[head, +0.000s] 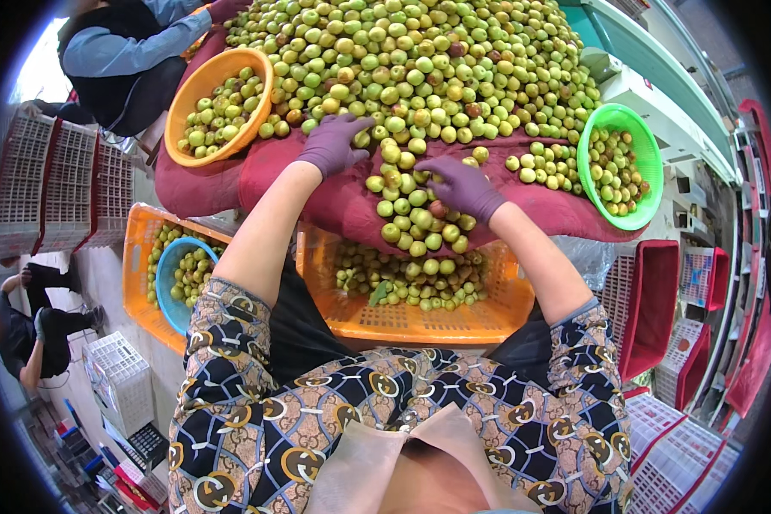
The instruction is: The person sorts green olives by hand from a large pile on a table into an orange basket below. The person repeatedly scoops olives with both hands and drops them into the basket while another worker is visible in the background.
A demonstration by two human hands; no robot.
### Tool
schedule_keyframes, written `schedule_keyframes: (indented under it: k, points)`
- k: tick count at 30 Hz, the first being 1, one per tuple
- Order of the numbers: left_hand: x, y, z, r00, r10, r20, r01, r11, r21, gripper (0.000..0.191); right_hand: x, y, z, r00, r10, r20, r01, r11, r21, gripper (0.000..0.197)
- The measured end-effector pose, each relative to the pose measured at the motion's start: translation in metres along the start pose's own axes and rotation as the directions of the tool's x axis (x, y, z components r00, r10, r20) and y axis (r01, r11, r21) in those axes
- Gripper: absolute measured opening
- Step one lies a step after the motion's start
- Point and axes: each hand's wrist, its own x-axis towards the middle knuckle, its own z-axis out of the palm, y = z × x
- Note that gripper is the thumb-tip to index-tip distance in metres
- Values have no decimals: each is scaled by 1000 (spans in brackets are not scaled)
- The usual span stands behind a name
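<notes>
A large heap of green-brown jujubes [385, 64] lies on a dark red cloth [283, 173] before me. My left hand [335, 146], in a purple glove, is at the heap's near edge. One jujube [362, 139] shows between its thumb and fingers; whether it is gripped I cannot tell. My right hand [466, 186], gloved alike, reaches over a loose stream of jujubes [417, 215] with its fingers spread. That stream runs down the cloth to its front edge. Below the edge, an orange plastic crate [417, 331] between my legs holds more jujubes and a green leaf [378, 293].
An orange basket [173, 128] at left and a green basket [655, 167] at right hold jujubes. A blue bowl [167, 283] sits in another orange crate [135, 270]. Stacked crates [45, 180] flank the left; red-lined crates [649, 308] stand right. Two other people [122, 64] are at left.
</notes>
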Motion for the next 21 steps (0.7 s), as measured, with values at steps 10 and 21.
schedule_keyframes:
  k: [10,21]
  points:
    - [4,10,3,960,18,279,3,997,-75,58,76,67,-51,918,392,-64,-390,859,-331,32]
    - [-3,47,-12,986,159,-51,-167,938,-305,14,-12,20,-53,839,523,151,-501,634,589,32]
